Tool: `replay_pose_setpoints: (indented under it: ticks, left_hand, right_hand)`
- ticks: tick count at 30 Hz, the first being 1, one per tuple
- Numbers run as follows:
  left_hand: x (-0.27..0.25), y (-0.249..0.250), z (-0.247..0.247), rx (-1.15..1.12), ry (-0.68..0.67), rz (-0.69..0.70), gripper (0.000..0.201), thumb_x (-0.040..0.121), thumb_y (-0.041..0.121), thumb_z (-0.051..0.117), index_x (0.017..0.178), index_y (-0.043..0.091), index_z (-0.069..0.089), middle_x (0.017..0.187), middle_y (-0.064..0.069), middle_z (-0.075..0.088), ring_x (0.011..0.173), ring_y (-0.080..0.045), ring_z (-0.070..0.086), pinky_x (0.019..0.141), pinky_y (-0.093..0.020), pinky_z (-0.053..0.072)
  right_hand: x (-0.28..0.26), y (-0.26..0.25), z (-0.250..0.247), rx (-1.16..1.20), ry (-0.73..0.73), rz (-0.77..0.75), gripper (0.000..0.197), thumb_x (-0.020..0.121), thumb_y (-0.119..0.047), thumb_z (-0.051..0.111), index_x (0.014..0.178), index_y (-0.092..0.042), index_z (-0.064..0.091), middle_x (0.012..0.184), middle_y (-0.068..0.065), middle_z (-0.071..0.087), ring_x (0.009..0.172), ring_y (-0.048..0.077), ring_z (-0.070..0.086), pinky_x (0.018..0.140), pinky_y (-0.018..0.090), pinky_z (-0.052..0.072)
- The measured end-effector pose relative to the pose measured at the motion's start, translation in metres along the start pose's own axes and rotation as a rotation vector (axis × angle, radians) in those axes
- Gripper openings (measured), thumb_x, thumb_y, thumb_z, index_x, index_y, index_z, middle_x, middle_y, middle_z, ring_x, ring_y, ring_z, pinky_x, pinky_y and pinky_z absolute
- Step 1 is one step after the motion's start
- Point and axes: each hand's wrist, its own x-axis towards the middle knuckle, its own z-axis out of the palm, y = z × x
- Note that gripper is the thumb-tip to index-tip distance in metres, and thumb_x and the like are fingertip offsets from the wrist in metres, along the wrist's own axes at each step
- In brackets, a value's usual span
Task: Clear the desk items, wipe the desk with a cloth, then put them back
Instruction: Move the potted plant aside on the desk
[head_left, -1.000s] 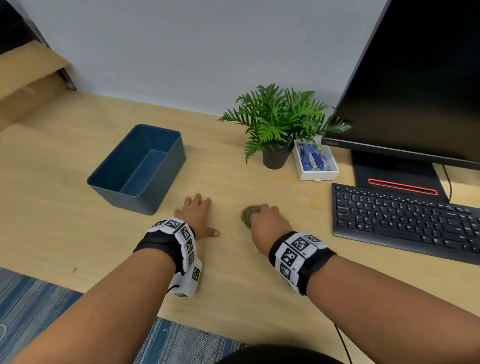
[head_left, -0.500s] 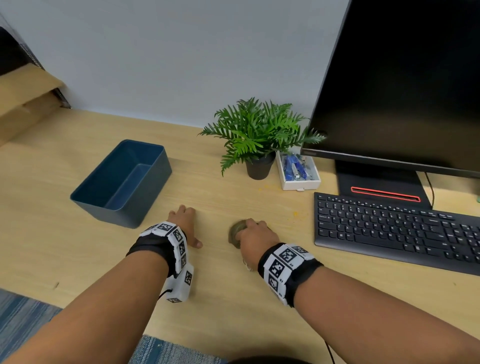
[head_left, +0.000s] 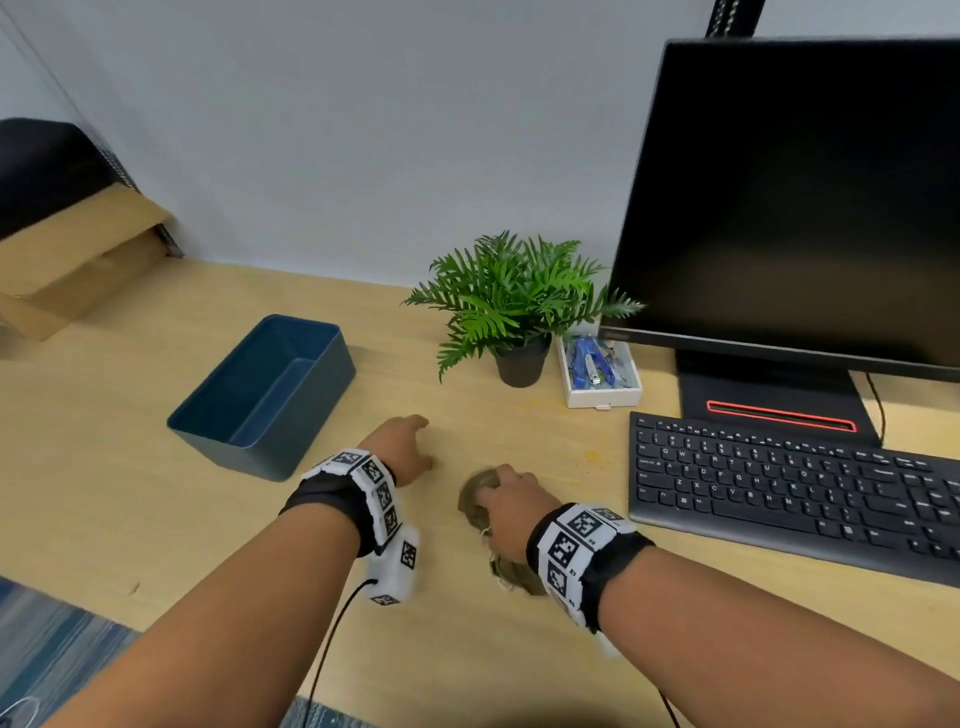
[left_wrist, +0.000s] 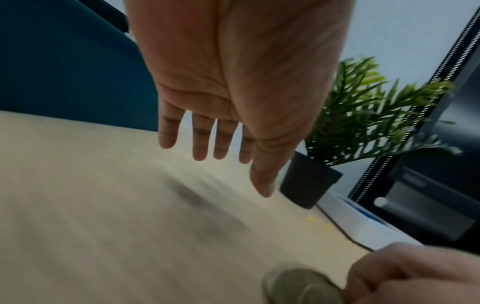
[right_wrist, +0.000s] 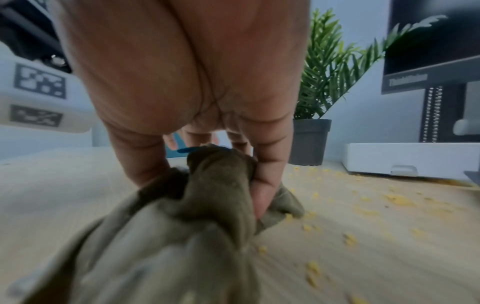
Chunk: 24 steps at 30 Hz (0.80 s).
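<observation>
My right hand grips a crumpled olive-grey cloth and holds it down on the wooden desk, left of the keyboard. The right wrist view shows fingers curled into the cloth, with yellow crumbs scattered on the desk to its right. My left hand hovers just above the desk with fingers straight and spread, holding nothing, between the blue bin and the cloth. A potted green plant and a white tray of blue items stand behind.
A black monitor on its stand occupies the back right, with the black keyboard in front of it. A cardboard box sits at the far left. The desk's near edge borders a blue striped carpet.
The head view tilted up and shifted, so everything sits lower. My right hand with the cloth drew slightly back toward me; my left hand lifted a little off the desk.
</observation>
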Motion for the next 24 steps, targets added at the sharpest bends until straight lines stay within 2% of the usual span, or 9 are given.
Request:
replay_pose_setpoints:
  ticks: [4,7,10,12,15,17,20,22,24]
  left_hand:
    - [0.023,0.024,-0.018,-0.04,0.067,0.246,0.072,0.089,0.029,0.061,0.149,0.021,0.022,0.148,-0.01,0.034,0.134,-0.025,0.038,0.106,-0.031,0.033]
    - [0.042,0.035,-0.026,-0.061,0.133,0.39,0.073,0.09,0.026,0.059,0.15,0.018,0.02,0.153,-0.009,0.027,0.138,-0.024,0.031,0.11,-0.03,0.027]
    - [0.057,0.038,-0.027,-0.118,0.1,0.403,0.071,0.089,0.029,0.06,0.148,0.013,0.024,0.151,-0.009,0.032,0.135,-0.025,0.036,0.107,-0.029,0.03]
    - [0.065,0.039,-0.028,-0.174,0.06,0.392,0.067,0.089,0.03,0.06,0.146,0.012,0.029,0.148,-0.009,0.037,0.131,-0.026,0.041,0.103,-0.027,0.032]
    - [0.077,0.037,-0.035,-0.228,0.042,0.478,0.06,0.088,0.024,0.063,0.141,0.011,0.038,0.14,-0.008,0.044,0.126,-0.026,0.046,0.095,-0.023,0.033]
    - [0.083,0.036,-0.043,-0.264,0.01,0.51,0.06,0.087,0.018,0.064,0.14,0.009,0.037,0.137,-0.008,0.047,0.122,-0.024,0.048,0.095,-0.023,0.034]
    - [0.091,0.036,-0.052,-0.268,-0.056,0.537,0.055,0.085,0.013,0.063,0.135,0.006,0.04,0.128,-0.014,0.053,0.11,-0.025,0.053,0.095,-0.03,0.04]
    - [0.099,0.034,-0.049,-0.254,-0.055,0.544,0.064,0.082,0.024,0.063,0.139,0.009,0.038,0.132,-0.013,0.048,0.121,-0.029,0.049,0.102,-0.032,0.04]
    - [0.103,0.033,-0.043,-0.204,-0.083,0.579,0.067,0.085,0.027,0.06,0.144,0.009,0.034,0.144,-0.01,0.036,0.135,-0.029,0.035,0.11,-0.027,0.026]
  right_hand:
    - [0.006,0.001,-0.012,0.076,0.007,0.074,0.051,0.086,-0.039,0.059,0.132,-0.018,0.049,0.129,0.009,0.038,0.118,0.032,0.043,0.093,0.043,0.047]
    - [0.017,0.009,-0.036,0.292,0.24,0.203,0.052,0.086,-0.037,0.057,0.133,-0.016,0.049,0.128,0.009,0.045,0.117,0.03,0.048,0.096,0.04,0.046]
    - [0.028,0.02,-0.066,0.539,0.423,0.363,0.059,0.087,-0.027,0.058,0.141,-0.01,0.038,0.136,0.013,0.046,0.121,0.028,0.05,0.099,0.032,0.043]
    - [0.038,0.026,-0.079,0.644,0.475,0.462,0.061,0.086,-0.022,0.059,0.141,-0.006,0.037,0.132,0.017,0.052,0.115,0.029,0.055,0.092,0.031,0.045]
    - [0.054,0.03,-0.091,0.739,0.541,0.547,0.06,0.081,-0.019,0.064,0.135,-0.006,0.041,0.126,0.018,0.056,0.109,0.031,0.058,0.083,0.03,0.045]
    - [0.062,0.031,-0.097,0.778,0.581,0.577,0.062,0.08,-0.017,0.068,0.135,-0.006,0.041,0.13,0.017,0.054,0.115,0.032,0.055,0.089,0.031,0.044]
    - [0.071,0.032,-0.108,0.811,0.582,0.619,0.063,0.081,-0.012,0.07,0.135,0.001,0.04,0.133,0.019,0.051,0.122,0.033,0.05,0.096,0.034,0.042]
    - [0.077,0.033,-0.111,0.812,0.573,0.649,0.066,0.079,-0.012,0.073,0.134,0.001,0.039,0.132,0.018,0.052,0.122,0.033,0.05,0.099,0.036,0.042]
    - [0.083,0.033,-0.111,0.838,0.578,0.641,0.07,0.075,-0.011,0.077,0.133,-0.002,0.038,0.131,0.016,0.053,0.122,0.031,0.051,0.1,0.036,0.042]
